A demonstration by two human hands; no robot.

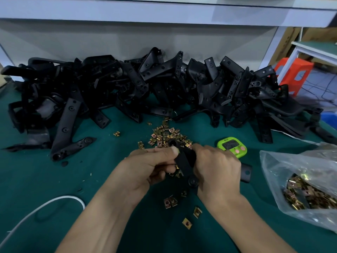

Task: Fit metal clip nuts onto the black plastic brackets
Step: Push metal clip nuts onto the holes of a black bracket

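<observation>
Both of my hands hold one black plastic bracket (186,162) above the green mat. My left hand (151,167) grips its upper arm, thumb pressed near the top end. My right hand (217,167) wraps round the bracket from the right; one end (246,172) sticks out past its knuckles. Whether a clip nut sits between my fingers is hidden. A loose heap of brass-coloured clip nuts (166,136) lies just beyond my hands, and a few single clip nuts (170,201) lie nearer to me.
A long pile of black brackets (164,84) fills the back of the green mat (54,179). A clear bag of clip nuts (306,187) lies at the right. A green timer (231,144) sits behind my right hand. A white cable (36,210) curves at the lower left.
</observation>
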